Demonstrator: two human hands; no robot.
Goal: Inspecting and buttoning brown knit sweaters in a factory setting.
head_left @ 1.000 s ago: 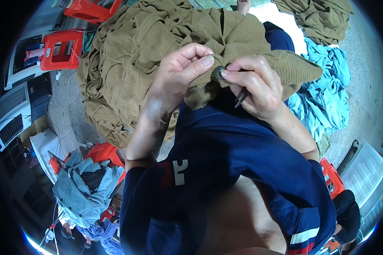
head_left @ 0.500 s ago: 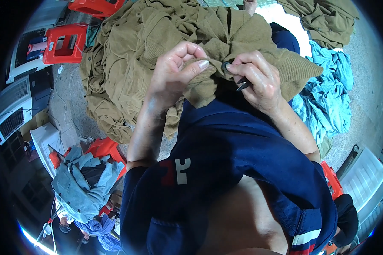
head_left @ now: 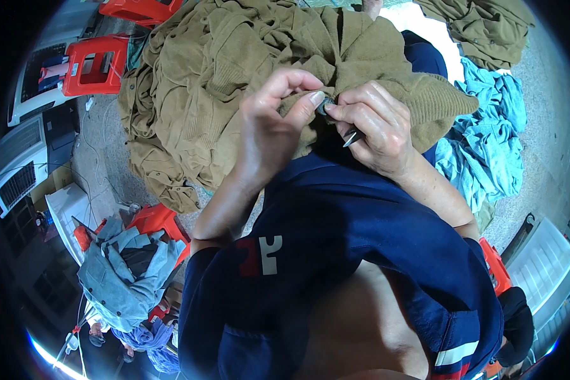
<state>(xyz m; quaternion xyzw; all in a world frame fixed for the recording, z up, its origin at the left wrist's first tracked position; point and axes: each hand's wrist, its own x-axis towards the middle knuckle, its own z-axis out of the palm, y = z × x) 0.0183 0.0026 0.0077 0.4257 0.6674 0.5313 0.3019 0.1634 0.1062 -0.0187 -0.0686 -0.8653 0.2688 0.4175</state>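
Note:
A brown knit cardigan (head_left: 361,66) with ribbed bands lies bunched over my lap. My left hand (head_left: 278,114) pinches its edge between thumb and forefinger. Right beside that thumb, a dark round button (head_left: 323,106) sits at the cloth, and the thumb and forefinger of my right hand (head_left: 380,123) grip it. Tucked in the curled lower fingers of the right hand is a small tool with a dark handle and a pointed metal blade (head_left: 353,138); its exact kind is mostly hidden. The two hands nearly touch at the button.
A heap of brown knits (head_left: 190,95) spreads to the left and far side. Light-blue garments (head_left: 487,139) lie at right on the floor. Red stools (head_left: 95,66) stand at left, and grey-blue clothes (head_left: 123,272) are piled on another. Another brown pile (head_left: 481,31) lies far right.
My left hand has moved right and up against the button. The right hand has shifted slightly left, bringing the button along, and the blade has turned a little.

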